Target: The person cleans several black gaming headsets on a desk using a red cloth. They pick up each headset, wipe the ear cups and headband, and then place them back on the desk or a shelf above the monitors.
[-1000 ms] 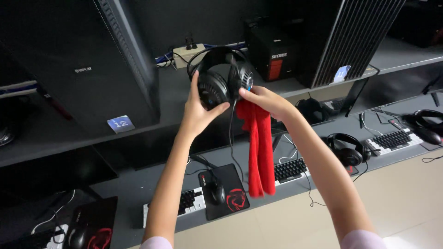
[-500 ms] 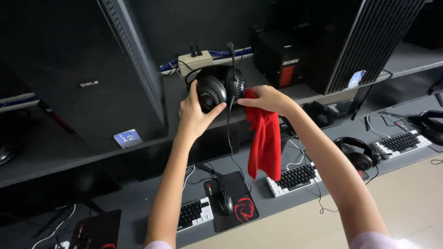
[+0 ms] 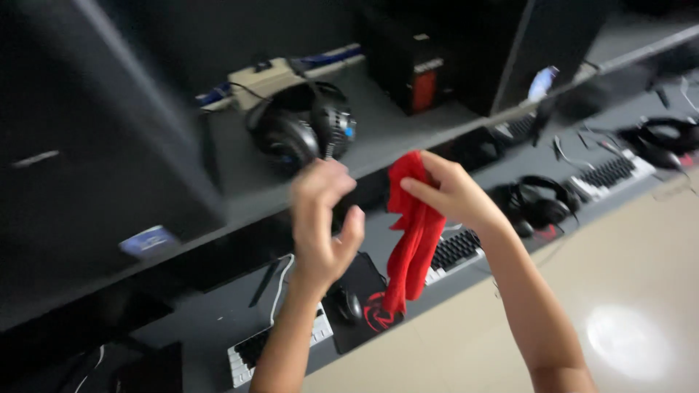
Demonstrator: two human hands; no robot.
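One red cloth (image 3: 411, 240) is hanging from the pinching right hand (image 3: 451, 193); left hand (image 3: 324, 215) is curling empty (blurred). Three headsets: one (image 3: 302, 131) above the grip, two (image 3: 542, 204) (image 3: 666, 138) rightward.

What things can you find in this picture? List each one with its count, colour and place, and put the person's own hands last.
Headset: 1, black, on the upper shelf above the hands.
Cloth: 1, red, hanging from the right hand.
Power strip: 1, beige, on the shelf behind the headset.
Computer tower: 1, black with a red panel, on the shelf.
Keyboards: at least 3, pale with dark keys, along the lower desk.
Mouse: 1, black, on a black and red mat.
Other headsets: 2, black, on the desk, right.
Left hand: 1, empty, below the headset.
Right hand: 1, gripping the cloth.
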